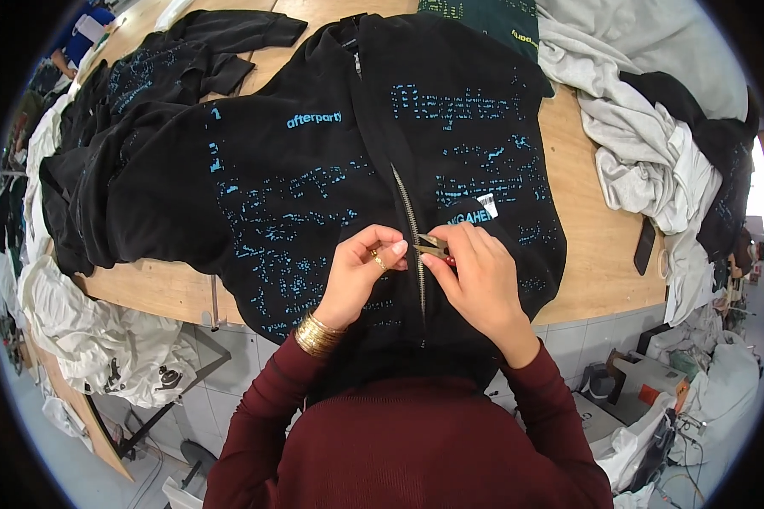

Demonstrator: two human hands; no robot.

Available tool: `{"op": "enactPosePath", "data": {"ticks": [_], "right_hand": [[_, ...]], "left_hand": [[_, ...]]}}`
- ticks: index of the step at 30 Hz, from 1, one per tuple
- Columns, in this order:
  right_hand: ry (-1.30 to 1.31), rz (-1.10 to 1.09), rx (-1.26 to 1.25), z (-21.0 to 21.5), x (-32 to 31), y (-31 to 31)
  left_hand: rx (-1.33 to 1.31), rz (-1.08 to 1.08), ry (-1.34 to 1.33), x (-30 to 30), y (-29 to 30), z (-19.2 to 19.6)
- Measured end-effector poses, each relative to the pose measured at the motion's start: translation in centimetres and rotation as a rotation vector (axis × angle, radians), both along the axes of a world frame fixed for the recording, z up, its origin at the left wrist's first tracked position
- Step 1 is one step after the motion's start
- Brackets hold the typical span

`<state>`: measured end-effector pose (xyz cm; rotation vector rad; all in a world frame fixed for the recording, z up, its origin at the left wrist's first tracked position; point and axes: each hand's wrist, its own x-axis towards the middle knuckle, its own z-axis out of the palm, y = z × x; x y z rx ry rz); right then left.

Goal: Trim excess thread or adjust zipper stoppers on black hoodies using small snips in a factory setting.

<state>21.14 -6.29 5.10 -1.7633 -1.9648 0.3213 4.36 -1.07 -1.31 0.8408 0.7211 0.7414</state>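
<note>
A black zip-up jacket [297, 204] with blue printed patterns lies spread over the table in front of me. Its metal zipper [409, 208] runs down the front, the teeth partly exposed. My right hand [480, 276] is closed around small thread snips [433, 246], whose metal blades point left across the zipper; a bit of red shows at the grip. Facing the blades, my left hand [361, 270] pinches with thumb and forefinger at the zipper's left side. What those fingertips hold is too small to make out. A white barcode tag [487, 205] lies just beyond my right hand.
More dark printed garments [157, 81] lie at the far left, beside a wooden table [598, 246]. Grey cloth [628, 127] is heaped at the right, near a dark phone-like slab [644, 246]. White garments [115, 348] hang off the near left edge. Another person [85, 34] is at the far left.
</note>
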Motion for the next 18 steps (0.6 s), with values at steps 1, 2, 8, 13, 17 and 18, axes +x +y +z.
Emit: {"op": "enactPosePath", "data": {"ticks": [1, 2, 8, 13, 17, 18], "right_hand": [[0.000, 0.001, -0.003, 0.2, 0.0, 0.0], [-0.021, 0.011, -0.002, 0.6, 0.0, 0.0], [-0.083, 0.008, -0.027, 1.4, -0.1, 0.1], [-0.100, -0.015, -0.016, 1.2, -0.3, 0.0], [-0.096, 0.028, 0.002, 1.1, -0.1, 0.2], [-0.101, 0.044, 0.005, 1.1, 0.0, 0.3]], "left_hand": [[0.033, 0.004, 0.023, 0.0, 0.0, 0.0], [0.029, 0.005, 0.023, 0.0, 0.0, 0.1], [0.087, 0.006, 0.065, 0.2, 0.2, 0.5], [0.104, 0.010, 0.076, 0.1, 0.1, 0.6], [0.101, 0.014, 0.080, 0.1, 0.1, 0.5], [0.104, 0.012, 0.082, 0.1, 0.1, 0.6]]}}
